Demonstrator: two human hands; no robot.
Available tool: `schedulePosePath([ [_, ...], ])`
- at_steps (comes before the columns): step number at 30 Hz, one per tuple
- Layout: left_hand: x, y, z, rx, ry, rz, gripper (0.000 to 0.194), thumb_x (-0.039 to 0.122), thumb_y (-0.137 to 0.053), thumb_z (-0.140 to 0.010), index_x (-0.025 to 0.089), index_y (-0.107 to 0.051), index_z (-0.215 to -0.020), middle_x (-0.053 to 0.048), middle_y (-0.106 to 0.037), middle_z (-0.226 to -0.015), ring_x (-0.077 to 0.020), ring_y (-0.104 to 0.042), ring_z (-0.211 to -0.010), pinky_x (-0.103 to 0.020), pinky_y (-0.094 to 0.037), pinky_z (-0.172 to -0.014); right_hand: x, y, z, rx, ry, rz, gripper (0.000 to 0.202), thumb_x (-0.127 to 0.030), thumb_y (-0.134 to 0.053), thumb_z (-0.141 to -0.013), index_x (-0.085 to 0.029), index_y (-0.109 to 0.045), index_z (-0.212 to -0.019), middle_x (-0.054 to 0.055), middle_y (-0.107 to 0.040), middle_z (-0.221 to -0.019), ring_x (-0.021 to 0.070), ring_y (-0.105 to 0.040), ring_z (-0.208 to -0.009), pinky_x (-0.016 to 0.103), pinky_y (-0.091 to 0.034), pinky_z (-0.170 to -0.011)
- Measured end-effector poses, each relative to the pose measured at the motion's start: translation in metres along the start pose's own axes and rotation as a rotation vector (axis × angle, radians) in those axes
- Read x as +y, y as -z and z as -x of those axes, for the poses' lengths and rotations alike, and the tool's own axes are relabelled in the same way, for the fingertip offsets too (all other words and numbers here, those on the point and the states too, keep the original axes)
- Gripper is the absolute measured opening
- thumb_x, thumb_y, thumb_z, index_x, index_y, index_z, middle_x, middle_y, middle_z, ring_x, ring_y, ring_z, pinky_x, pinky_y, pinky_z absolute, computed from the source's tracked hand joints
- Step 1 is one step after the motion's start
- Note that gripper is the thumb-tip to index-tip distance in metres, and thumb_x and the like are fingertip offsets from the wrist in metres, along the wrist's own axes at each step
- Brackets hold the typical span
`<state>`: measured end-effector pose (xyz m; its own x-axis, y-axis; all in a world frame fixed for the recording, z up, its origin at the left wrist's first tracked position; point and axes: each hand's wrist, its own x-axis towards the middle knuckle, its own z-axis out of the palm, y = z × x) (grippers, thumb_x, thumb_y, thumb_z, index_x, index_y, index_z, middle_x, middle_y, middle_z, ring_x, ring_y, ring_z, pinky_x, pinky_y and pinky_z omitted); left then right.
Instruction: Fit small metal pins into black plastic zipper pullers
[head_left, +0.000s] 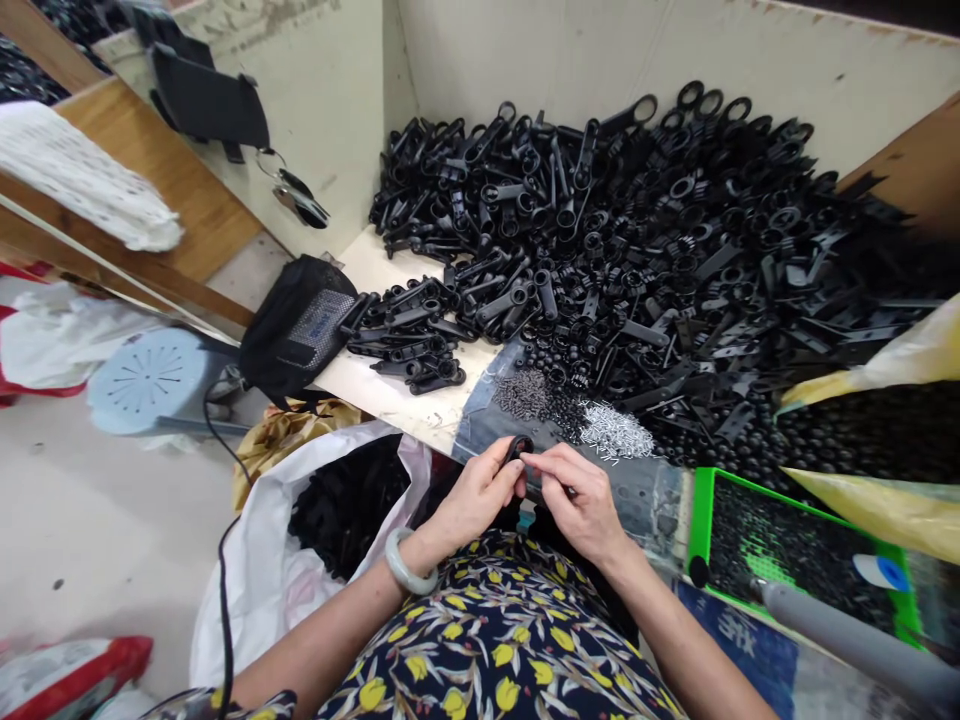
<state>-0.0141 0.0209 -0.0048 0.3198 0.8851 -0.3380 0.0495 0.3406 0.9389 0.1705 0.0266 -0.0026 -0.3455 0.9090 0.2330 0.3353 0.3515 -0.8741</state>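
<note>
Black ring-ended part (pixel 519 449) sits pinched in the left hand (pixel 480 492); the right hand's (pixel 581 498) fingertips meet it, near shiny silver pins (pixel 616 432) on the surface (pixel 427 408).

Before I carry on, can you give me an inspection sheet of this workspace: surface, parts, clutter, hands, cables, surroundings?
Surface: pale worktop, partly bare; dark mat at the front edge.
Parts: small black part between the hands; beyond it, a big heap of black parts, brownish bits and silver pins.
Clutter: black pouch left of the heap; green tray of small black pieces to the right.
Hands: left hand holds the small black part; right hand has its fingertips up against it, grip unclear.
Cables: black cable hangs down beside the open white sack.
Surroundings: blue stool and bags at left; keys hanging above the pouch.
</note>
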Motion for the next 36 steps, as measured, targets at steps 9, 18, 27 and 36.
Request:
schedulePosePath([
  [9,-0.006,0.005,0.000,-0.021,-0.012,0.057,0.039,0.046,-0.047,-0.104,0.018,-0.055,-0.130,0.002,-0.060,-0.076,-0.0105,-0.046,-0.062,-0.023,-0.038,-0.060,-0.015,0.017,0.001,-0.038,-0.151,0.047,0.036,-0.018,-0.049,-0.101,-0.022,-0.061,-0.134,0.002,-0.065,-0.093,0.0142,-0.062,-0.074,0.028,-0.052,-0.069],
  [18,-0.010,0.006,0.000,-0.018,-0.013,0.080,0.043,0.050,-0.048,-0.103,0.017,-0.055,-0.129,0.001,-0.058,-0.075,-0.0111,-0.046,-0.062,-0.023,-0.038,-0.058,-0.011,0.015,0.016,-0.145,0.030,0.497,0.043,-0.012,-0.039,-0.105,-0.023,-0.058,-0.142,0.007,-0.063,-0.102,0.0168,-0.064,-0.086,0.028,-0.056,-0.074],
  [27,-0.010,0.007,0.002,-0.015,-0.010,0.079,0.045,0.052,-0.048,-0.103,0.016,-0.055,-0.130,0.001,-0.057,-0.073,-0.0112,-0.045,-0.060,-0.023,-0.036,-0.057,-0.012,0.010,0.017,-0.164,0.058,0.546,0.043,-0.010,-0.038,-0.104,-0.019,-0.059,-0.141,0.007,-0.064,-0.096,0.0162,-0.063,-0.081,0.026,-0.057,-0.073],
  [36,-0.005,0.005,0.001,-0.007,0.022,0.069,0.041,0.052,-0.048,-0.103,0.017,-0.056,-0.122,0.004,-0.054,-0.069,-0.0098,-0.040,-0.056,-0.022,-0.032,-0.052,-0.017,0.000,0.019,-0.160,-0.038,0.434,0.043,-0.012,-0.036,-0.106,-0.022,-0.056,-0.143,0.006,-0.062,-0.096,0.0157,-0.064,-0.079,0.025,-0.056,-0.074],
])
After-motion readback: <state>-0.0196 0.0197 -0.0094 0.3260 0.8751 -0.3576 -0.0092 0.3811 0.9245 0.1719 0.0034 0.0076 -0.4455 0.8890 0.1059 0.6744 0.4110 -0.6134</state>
